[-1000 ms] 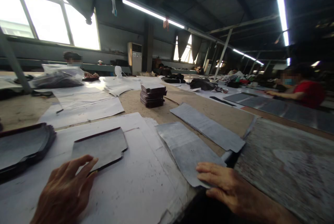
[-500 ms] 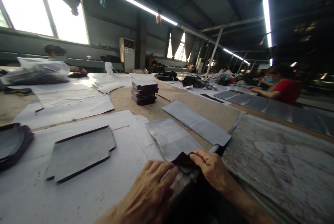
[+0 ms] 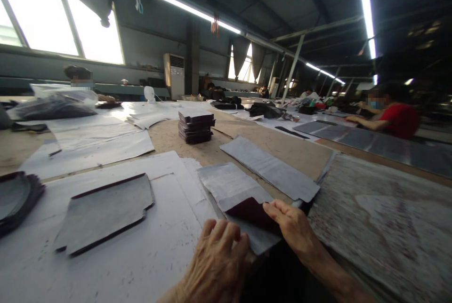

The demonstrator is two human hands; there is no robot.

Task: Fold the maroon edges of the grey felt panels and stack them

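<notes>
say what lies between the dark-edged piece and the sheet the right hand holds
Head view: white paper lies between the dark-edged piece and the sheet the right hand holds.

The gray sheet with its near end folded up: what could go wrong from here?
The right hand pinches the folded-up part of the gray sheet near its edge, so the grip might slip, or the fold showing the dark maroon underside could leave a crease. Another sheet lies directly beneath, near the left hand, and could get dragged out of line.
</notes>
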